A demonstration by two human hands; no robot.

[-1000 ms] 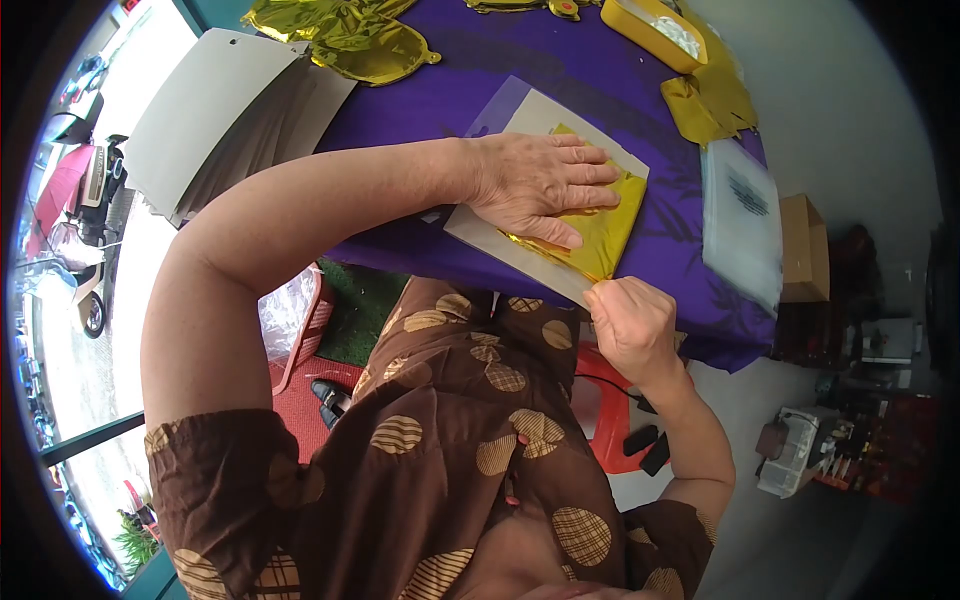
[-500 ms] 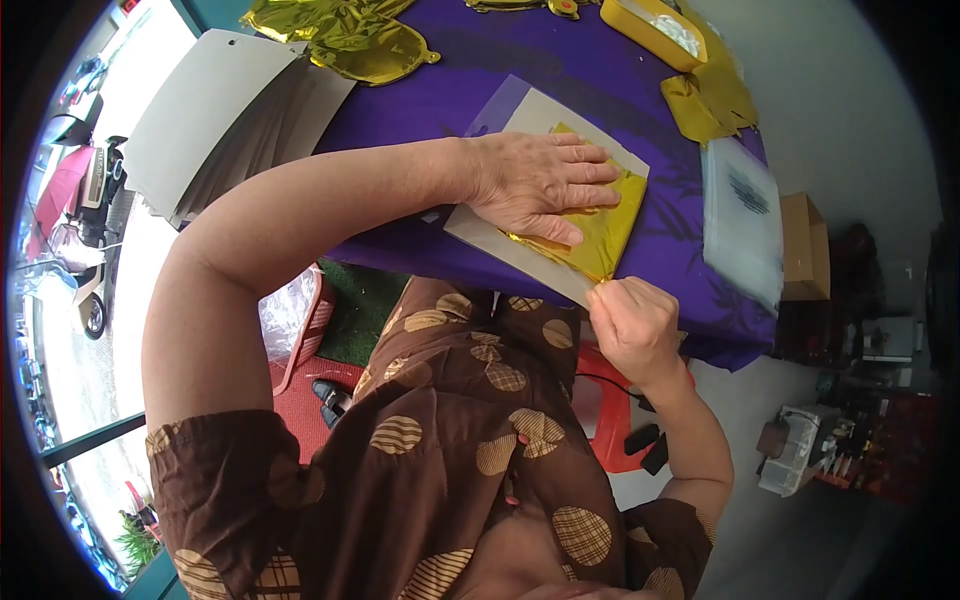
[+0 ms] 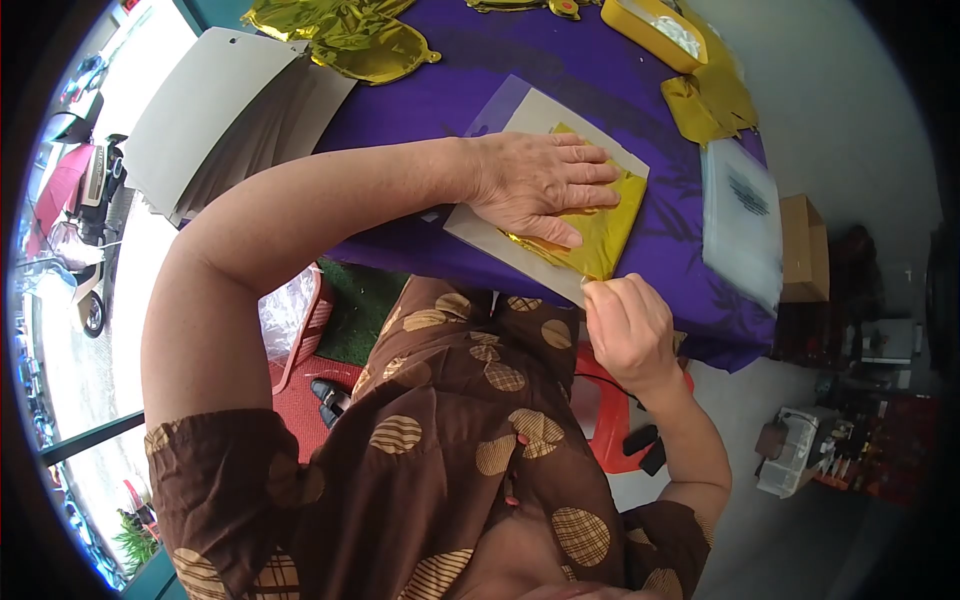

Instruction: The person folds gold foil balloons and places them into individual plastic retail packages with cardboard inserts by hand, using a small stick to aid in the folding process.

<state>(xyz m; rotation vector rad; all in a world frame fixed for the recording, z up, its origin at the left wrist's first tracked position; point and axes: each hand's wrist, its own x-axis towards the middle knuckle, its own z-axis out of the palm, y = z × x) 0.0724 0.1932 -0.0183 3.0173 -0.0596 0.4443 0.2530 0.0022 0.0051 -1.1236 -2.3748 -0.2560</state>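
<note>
My left hand (image 3: 545, 185) lies palm down with its fingers spread on a flat, folded piece of gold foil (image 3: 612, 225), pressing it against a pale board (image 3: 480, 232) on the purple cloth (image 3: 665, 240). A clear plastic sheet (image 3: 500, 105) sticks out from beneath the board. My right hand (image 3: 630, 325) is closed, thumb and fingers pinched on the foil's lower corner at the table's front edge. The pinched bit is mostly hidden by the fingers.
Stacked grey-white boards (image 3: 215, 110) stand at the left, near crumpled gold foil (image 3: 370, 50). To the right are a yellow tray (image 3: 650, 35), more gold foil (image 3: 715, 100), clear plastic bags (image 3: 740, 225) and a cardboard box (image 3: 803, 250). A red stool (image 3: 612, 420) stands below.
My right hand has shifted slightly and turned at the foil's corner, its fingers now more extended towards the corner. My left hand has stayed in place.
</note>
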